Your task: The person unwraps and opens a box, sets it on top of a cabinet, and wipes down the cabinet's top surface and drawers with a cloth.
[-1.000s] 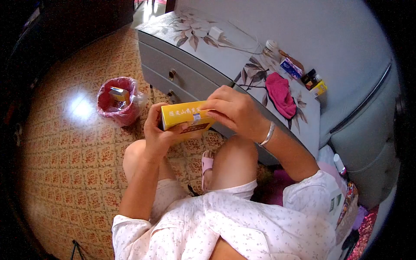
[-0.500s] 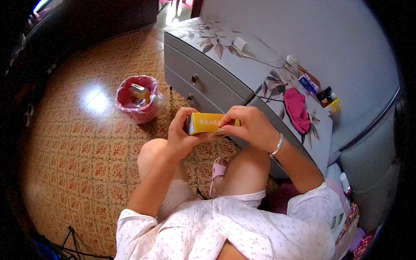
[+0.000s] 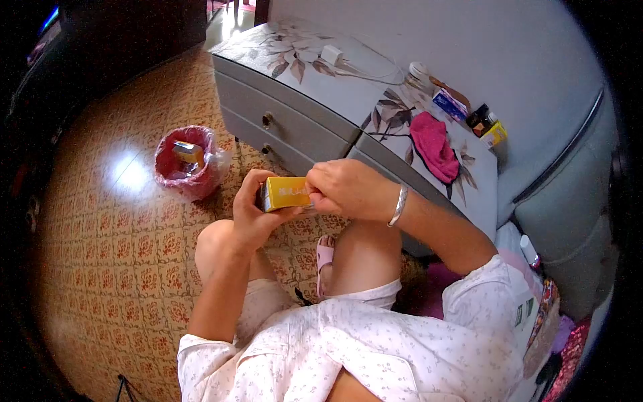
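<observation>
Above my knees, my left hand [image 3: 251, 211] grips a small yellow carton [image 3: 287, 192] by its left end, thumb below and fingers along the top. White printed characters run along the side facing me. My right hand [image 3: 345, 189], with a silver bangle at the wrist, is closed at the carton's right end. Its curled fingers cover that end, so I cannot see whether they pinch a flap or something else.
A bin [image 3: 191, 164] lined with a pink bag stands on the tiled floor, a yellow-and-white box [image 3: 189, 154] inside. On the grey dresser [image 3: 301, 114] lie a pink cloth [image 3: 434, 147], a white charger [image 3: 331, 55], a blue box [image 3: 450, 105] and a dark jar [image 3: 481, 120].
The view has shifted, so everything sits further left. My right hand has closed more tightly over the carton's right end, hiding more of its print. My left hand keeps its hold.
</observation>
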